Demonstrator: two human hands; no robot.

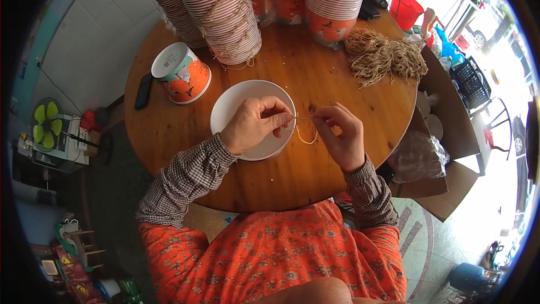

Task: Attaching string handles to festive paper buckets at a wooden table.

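Tan string (307, 142) loops beside the bowl (224, 107) as we pinch it, thumb to finger, in left hand (254, 124) and right hand (345, 136), apparently tying, which next calls for an even pull.

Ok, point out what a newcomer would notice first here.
Probably the tall stacks of orange-and-white tubs along the far side of the wooden table. Next, the left hand and right hand, pinching a thin string between them near a round white container. Then the tangled tan bundle at the table's far right.
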